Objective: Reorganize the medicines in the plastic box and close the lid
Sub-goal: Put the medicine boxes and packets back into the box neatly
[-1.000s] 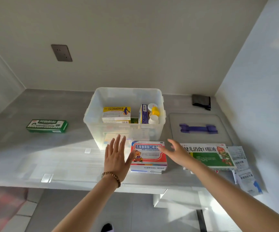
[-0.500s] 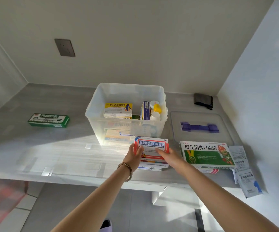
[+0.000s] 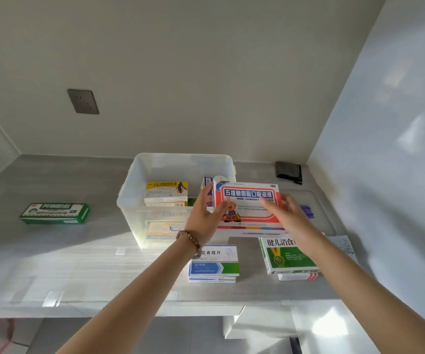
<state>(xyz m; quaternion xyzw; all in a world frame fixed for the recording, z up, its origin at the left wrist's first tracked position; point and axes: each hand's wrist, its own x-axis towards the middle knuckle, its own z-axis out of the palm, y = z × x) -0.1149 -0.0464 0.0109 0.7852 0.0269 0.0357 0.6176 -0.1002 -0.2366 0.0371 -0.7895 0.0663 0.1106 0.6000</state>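
Both my hands clamp 1 red medicine box (image 3: pixel 247 205) above the counter (image 3: pixel 83 272): left hand (image 3: pixel 206 213) on its left edge, right hand (image 3: pixel 286 215) on its right. It hangs tilted, just beside the open plastic box (image 3: pixel 140 200).

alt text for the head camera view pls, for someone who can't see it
Both hands, left hand and right hand, hold a red-and-white medicine box in the air beside an open clear plastic box on a grey counter. More medicine boxes lie on the counter.
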